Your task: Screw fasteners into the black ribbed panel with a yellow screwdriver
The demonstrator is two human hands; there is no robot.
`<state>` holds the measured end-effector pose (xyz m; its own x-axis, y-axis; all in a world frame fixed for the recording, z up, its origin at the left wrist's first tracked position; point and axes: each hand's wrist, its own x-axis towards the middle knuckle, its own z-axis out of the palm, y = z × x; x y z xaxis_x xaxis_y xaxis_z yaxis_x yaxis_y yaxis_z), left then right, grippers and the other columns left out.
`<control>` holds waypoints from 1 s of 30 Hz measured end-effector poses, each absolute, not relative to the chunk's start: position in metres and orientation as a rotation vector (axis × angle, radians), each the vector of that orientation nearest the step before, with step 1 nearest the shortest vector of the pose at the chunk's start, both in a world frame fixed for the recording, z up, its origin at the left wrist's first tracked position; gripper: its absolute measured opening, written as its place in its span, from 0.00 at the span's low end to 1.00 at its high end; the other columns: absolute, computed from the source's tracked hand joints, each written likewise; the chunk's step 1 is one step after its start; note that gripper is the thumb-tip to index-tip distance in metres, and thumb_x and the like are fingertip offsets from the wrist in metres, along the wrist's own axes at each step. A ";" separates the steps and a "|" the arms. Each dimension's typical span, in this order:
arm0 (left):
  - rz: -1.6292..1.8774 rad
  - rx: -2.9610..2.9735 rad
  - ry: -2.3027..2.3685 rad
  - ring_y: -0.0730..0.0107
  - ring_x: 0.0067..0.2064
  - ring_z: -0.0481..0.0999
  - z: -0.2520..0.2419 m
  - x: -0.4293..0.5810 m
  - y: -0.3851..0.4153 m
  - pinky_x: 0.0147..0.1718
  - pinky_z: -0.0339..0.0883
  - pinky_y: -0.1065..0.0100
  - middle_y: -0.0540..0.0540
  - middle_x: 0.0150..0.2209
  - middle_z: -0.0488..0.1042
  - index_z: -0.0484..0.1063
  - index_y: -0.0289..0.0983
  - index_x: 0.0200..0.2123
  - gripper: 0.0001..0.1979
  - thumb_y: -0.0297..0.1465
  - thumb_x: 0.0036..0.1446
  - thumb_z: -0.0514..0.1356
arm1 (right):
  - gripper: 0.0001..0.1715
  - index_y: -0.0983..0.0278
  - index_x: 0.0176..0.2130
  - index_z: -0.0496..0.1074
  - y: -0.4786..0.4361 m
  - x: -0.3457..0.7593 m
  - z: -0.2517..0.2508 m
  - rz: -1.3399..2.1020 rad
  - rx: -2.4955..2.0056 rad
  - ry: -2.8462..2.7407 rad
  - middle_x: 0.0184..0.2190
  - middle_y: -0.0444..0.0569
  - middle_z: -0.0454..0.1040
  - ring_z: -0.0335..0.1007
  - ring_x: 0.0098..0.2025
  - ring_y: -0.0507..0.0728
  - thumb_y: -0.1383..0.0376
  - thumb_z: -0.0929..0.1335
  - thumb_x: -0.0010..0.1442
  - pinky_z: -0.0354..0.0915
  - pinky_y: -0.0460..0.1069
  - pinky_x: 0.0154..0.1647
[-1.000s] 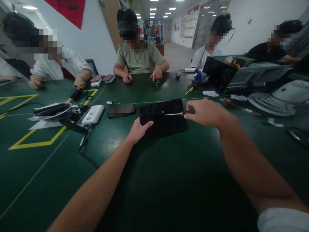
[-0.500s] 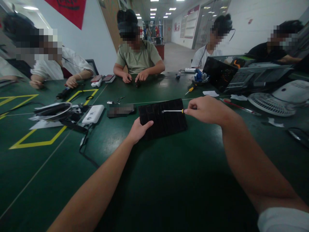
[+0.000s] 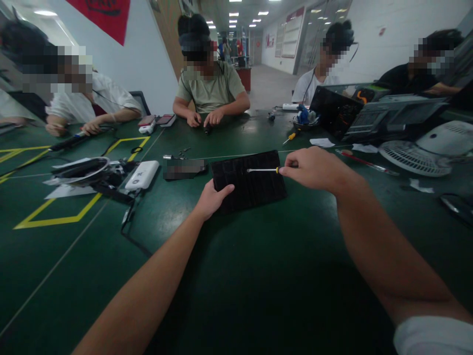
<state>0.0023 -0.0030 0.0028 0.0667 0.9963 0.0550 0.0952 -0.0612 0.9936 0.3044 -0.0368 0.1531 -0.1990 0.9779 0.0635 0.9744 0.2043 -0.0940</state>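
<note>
A flat black rectangular panel (image 3: 254,190) lies on the green table (image 3: 229,276) in front of me. My left hand (image 3: 211,198) rests on its near left corner, fingers curled over the edge. My right hand (image 3: 314,170) is closed round the handle of a small screwdriver (image 3: 263,170). Its metal shaft points left, with the tip over the upper middle of the panel.
A white power bank (image 3: 142,174), cables and a round black-and-white part (image 3: 82,167) lie at the left inside yellow floor-style tape lines. A white fan grille (image 3: 414,159), black device housings (image 3: 391,118) and another screwdriver (image 3: 290,137) sit at the right. Several people work across the table.
The screwdriver's shaft has levelled and its tip has shifted slightly left over the panel. My left hand has stayed put. The person at far left has drawn a dark tool further left.
</note>
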 end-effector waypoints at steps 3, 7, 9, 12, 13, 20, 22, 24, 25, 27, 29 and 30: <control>1.155 1.337 1.204 0.43 0.61 0.83 0.004 0.003 -0.004 0.66 0.74 0.38 0.36 0.57 0.85 0.79 0.37 0.55 0.28 0.41 0.53 0.77 | 0.21 0.60 0.45 0.84 -0.036 0.305 0.152 0.070 -1.891 -2.359 0.40 0.55 0.85 0.77 0.41 0.64 0.50 0.67 0.71 0.63 0.56 0.39; 1.155 1.337 1.202 0.42 0.60 0.84 0.002 0.002 -0.003 0.66 0.74 0.37 0.37 0.56 0.86 0.79 0.37 0.54 0.28 0.42 0.53 0.77 | 0.20 0.60 0.45 0.84 -0.035 0.307 0.151 0.102 -1.861 -2.363 0.41 0.54 0.85 0.78 0.42 0.64 0.51 0.68 0.71 0.64 0.56 0.41; 1.163 1.334 1.199 0.42 0.60 0.84 0.001 0.002 -0.002 0.66 0.74 0.37 0.37 0.56 0.86 0.79 0.38 0.55 0.29 0.42 0.53 0.77 | 0.20 0.60 0.46 0.84 -0.035 0.308 0.151 0.098 -1.854 -2.367 0.41 0.54 0.85 0.78 0.42 0.64 0.51 0.68 0.70 0.64 0.56 0.41; 1.164 1.333 1.191 0.42 0.61 0.84 0.001 0.001 -0.002 0.65 0.74 0.37 0.37 0.56 0.85 0.79 0.37 0.55 0.30 0.43 0.53 0.77 | 0.21 0.60 0.46 0.84 -0.035 0.308 0.151 0.085 -1.843 -2.373 0.41 0.55 0.84 0.77 0.42 0.65 0.50 0.68 0.70 0.64 0.56 0.42; 1.160 1.335 1.192 0.42 0.61 0.84 0.001 0.001 -0.002 0.65 0.74 0.38 0.36 0.56 0.85 0.79 0.37 0.55 0.30 0.43 0.53 0.77 | 0.21 0.60 0.46 0.85 -0.035 0.308 0.151 0.085 -1.840 -2.374 0.41 0.55 0.84 0.77 0.42 0.65 0.50 0.68 0.70 0.64 0.56 0.42; 1.149 1.347 1.202 0.42 0.60 0.84 0.001 0.001 -0.001 0.66 0.74 0.38 0.37 0.57 0.85 0.78 0.37 0.55 0.30 0.43 0.53 0.77 | 0.21 0.60 0.45 0.85 -0.033 0.309 0.149 0.105 -1.832 -2.378 0.39 0.54 0.84 0.76 0.40 0.63 0.50 0.67 0.70 0.62 0.56 0.39; 1.156 1.356 1.208 0.42 0.61 0.84 -0.001 0.001 0.000 0.66 0.74 0.37 0.37 0.57 0.85 0.78 0.37 0.55 0.30 0.43 0.53 0.77 | 0.21 0.60 0.44 0.84 -0.032 0.310 0.149 0.123 -1.820 -2.386 0.39 0.54 0.84 0.76 0.40 0.63 0.50 0.67 0.70 0.62 0.56 0.39; 1.157 1.367 1.206 0.42 0.61 0.83 -0.002 0.001 0.001 0.65 0.74 0.38 0.37 0.57 0.85 0.79 0.37 0.56 0.30 0.43 0.53 0.77 | 0.21 0.60 0.44 0.84 -0.032 0.310 0.149 0.132 -1.817 -2.386 0.39 0.54 0.84 0.76 0.40 0.63 0.50 0.67 0.70 0.61 0.56 0.39; 1.158 1.372 1.203 0.42 0.61 0.83 -0.003 0.001 0.001 0.65 0.74 0.38 0.37 0.57 0.85 0.79 0.37 0.56 0.30 0.43 0.54 0.77 | 0.20 0.60 0.43 0.84 -0.032 0.309 0.149 0.130 -1.823 -2.382 0.39 0.54 0.84 0.76 0.40 0.63 0.51 0.67 0.70 0.61 0.56 0.39; 1.163 1.372 1.199 0.42 0.61 0.83 -0.003 0.001 0.001 0.65 0.75 0.37 0.36 0.57 0.85 0.79 0.37 0.56 0.30 0.43 0.53 0.77 | 0.20 0.60 0.43 0.83 -0.033 0.308 0.149 0.126 -1.842 -2.379 0.39 0.54 0.84 0.76 0.40 0.63 0.51 0.67 0.70 0.60 0.56 0.38; 1.166 1.363 1.191 0.41 0.62 0.83 -0.002 0.001 0.000 0.65 0.74 0.37 0.35 0.57 0.85 0.79 0.37 0.56 0.30 0.44 0.53 0.77 | 0.20 0.60 0.43 0.83 -0.034 0.307 0.149 0.127 -1.856 -2.378 0.39 0.54 0.83 0.75 0.40 0.63 0.51 0.66 0.71 0.59 0.56 0.38; 1.168 1.357 1.187 0.40 0.62 0.83 -0.001 0.001 0.000 0.66 0.74 0.37 0.35 0.58 0.85 0.79 0.37 0.56 0.31 0.44 0.53 0.78 | 0.20 0.60 0.42 0.82 -0.034 0.306 0.148 0.130 -1.856 -2.380 0.39 0.54 0.83 0.75 0.39 0.63 0.51 0.66 0.71 0.59 0.56 0.38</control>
<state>0.0008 -0.0005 -0.0015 0.0710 0.9951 0.0681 0.0842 -0.0740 0.9937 0.3063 -0.0337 0.1484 -0.2410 0.9696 0.0420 0.9593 0.2445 -0.1416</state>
